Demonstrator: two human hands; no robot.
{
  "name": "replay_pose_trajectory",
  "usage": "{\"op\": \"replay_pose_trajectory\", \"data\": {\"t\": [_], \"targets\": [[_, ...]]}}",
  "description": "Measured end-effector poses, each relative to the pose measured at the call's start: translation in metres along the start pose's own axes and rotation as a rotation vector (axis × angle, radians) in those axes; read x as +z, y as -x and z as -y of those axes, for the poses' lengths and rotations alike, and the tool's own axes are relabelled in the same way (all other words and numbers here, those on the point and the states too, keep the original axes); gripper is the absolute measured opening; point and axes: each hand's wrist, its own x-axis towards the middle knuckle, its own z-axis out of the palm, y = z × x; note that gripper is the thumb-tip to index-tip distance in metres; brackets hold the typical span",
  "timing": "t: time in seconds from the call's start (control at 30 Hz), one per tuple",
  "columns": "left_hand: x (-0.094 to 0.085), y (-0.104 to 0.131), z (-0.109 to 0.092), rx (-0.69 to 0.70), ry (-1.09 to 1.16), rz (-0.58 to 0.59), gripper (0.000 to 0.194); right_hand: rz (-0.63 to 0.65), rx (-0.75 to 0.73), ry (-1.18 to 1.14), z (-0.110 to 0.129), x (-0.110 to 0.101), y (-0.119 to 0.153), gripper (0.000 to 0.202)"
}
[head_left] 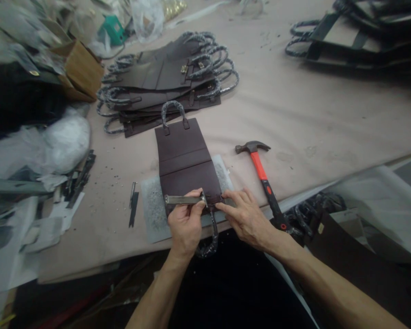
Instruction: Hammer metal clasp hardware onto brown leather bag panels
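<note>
A dark brown leather bag panel [183, 145] lies flat, creased across its middle, with a plastic-wrapped handle [173, 106] at its far end. Another wrapped handle [210, 246] hangs over the table's front edge by my body. My left hand [187, 224] is closed on a flat metal bar tool [181, 200] with a crosspiece, held over the near part of the panel; its exact kind is unclear. My right hand [245, 214] has its fingers stretched out, the tips touching the panel's near right corner by a small tab. Its thumb is hidden.
Under the panel is a worn pale board [152, 214]. A claw hammer [260, 169] lies to the right, a slim metal rod [133, 194] and a dark strip [133, 210] to the left. Stacked bag panels [150, 73] sit behind. Plastic-wrapped clutter [66, 139] fills the left; more bags [349, 50] lie far right.
</note>
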Motion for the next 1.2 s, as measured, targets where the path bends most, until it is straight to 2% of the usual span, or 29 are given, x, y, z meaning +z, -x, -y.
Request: {"op": "replay_pose_trajectory", "data": {"t": [0.1,0.23,0.43,0.67,1.2], "targets": [[0.008,0.006,0.015,0.086,-0.009,0.066,0.011,0.017,0.014,0.017,0.002,0.003,0.002,0.048],[0.009,0.006,0.024,0.169,-0.014,0.066,0.012,0.006,0.029,0.024,0.004,0.009,0.005,0.052],[0.011,0.002,0.023,0.196,-0.03,0.084,0.01,-0.018,0.048,0.063,0.005,0.011,0.008,0.053],[0.013,0.0,0.026,0.183,-0.047,0.09,0.01,-0.01,-0.02,0.082,-0.003,0.01,0.008,0.063],[0.014,-0.001,0.028,0.256,-0.137,0.17,0.012,-0.032,-0.035,0.034,-0.012,0.015,0.012,0.057]]}}
